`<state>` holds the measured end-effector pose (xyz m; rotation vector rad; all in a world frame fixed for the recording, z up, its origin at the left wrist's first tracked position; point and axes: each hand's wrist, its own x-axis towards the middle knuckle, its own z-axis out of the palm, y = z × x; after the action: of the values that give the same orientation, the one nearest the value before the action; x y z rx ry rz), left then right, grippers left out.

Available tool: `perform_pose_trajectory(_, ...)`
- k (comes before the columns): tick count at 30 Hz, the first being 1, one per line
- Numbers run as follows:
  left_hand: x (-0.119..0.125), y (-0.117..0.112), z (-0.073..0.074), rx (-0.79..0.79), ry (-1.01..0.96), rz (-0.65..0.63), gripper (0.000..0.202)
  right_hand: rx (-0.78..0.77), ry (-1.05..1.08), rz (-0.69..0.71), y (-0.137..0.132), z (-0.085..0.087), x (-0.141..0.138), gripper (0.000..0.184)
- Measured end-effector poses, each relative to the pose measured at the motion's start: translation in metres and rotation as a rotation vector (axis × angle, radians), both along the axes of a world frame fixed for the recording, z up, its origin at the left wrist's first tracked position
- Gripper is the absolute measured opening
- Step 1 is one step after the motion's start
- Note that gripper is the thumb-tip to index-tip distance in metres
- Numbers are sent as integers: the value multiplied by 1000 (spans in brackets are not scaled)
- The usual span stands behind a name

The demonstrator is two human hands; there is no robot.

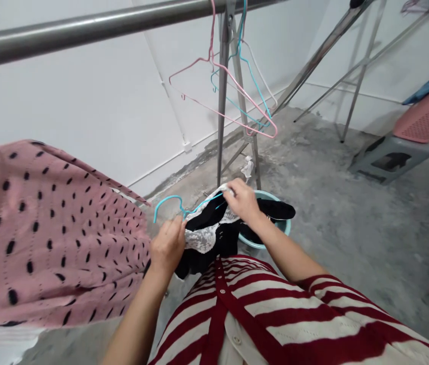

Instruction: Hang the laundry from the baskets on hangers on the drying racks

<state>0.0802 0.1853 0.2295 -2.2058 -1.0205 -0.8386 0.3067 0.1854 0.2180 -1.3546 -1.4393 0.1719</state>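
Here: left hand (pixel 167 247) closed on a blue wire hanger (pixel 172 197); right hand (pixel 242 202), apart from it, pinching the top edge of a black lace-trimmed garment (pixel 208 228) on that hanger, which hangs between both hands, just above a teal basin (pixel 265 246).

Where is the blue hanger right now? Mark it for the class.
The blue hanger is at centre of the head view, between the left hand and right hand, over the black garment.
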Motion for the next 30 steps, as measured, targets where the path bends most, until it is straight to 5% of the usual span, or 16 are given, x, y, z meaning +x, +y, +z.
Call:
perform_pose_trajectory(5, -12, 1, 0, -29, -227, -130, 15, 282, -221, 288, -36, 22, -3, 14)
perform_pose_trajectory(9, -37, 2, 21, -103, -367, -232, 12, 209, -143, 87, -32, 24, 55, 52)
perform_pose_trajectory(13, -48, 6, 39, -98, -437, -246, 11, -75, 91, 117, -11, 0, 88, 27)
perform_pose_trajectory(17, -53, 12, 46, -34, -478, -196, 9, 23, 206, -114, -19, -7, 95, 23)
perform_pose_trajectory(21, -53, 11, 47, -29, -488, -224, 10, 68, -49, 109, -40, 16, 103, 19)
perform_pose_trajectory(25, -48, 10, 52, -40, -415, -268, 10, 187, -79, 174, -41, 53, 102, 27)
perform_pose_trajectory(30, -44, 9, 65, -63, -301, -303, 15, -40, -296, 511, -15, 86, 88, 31)
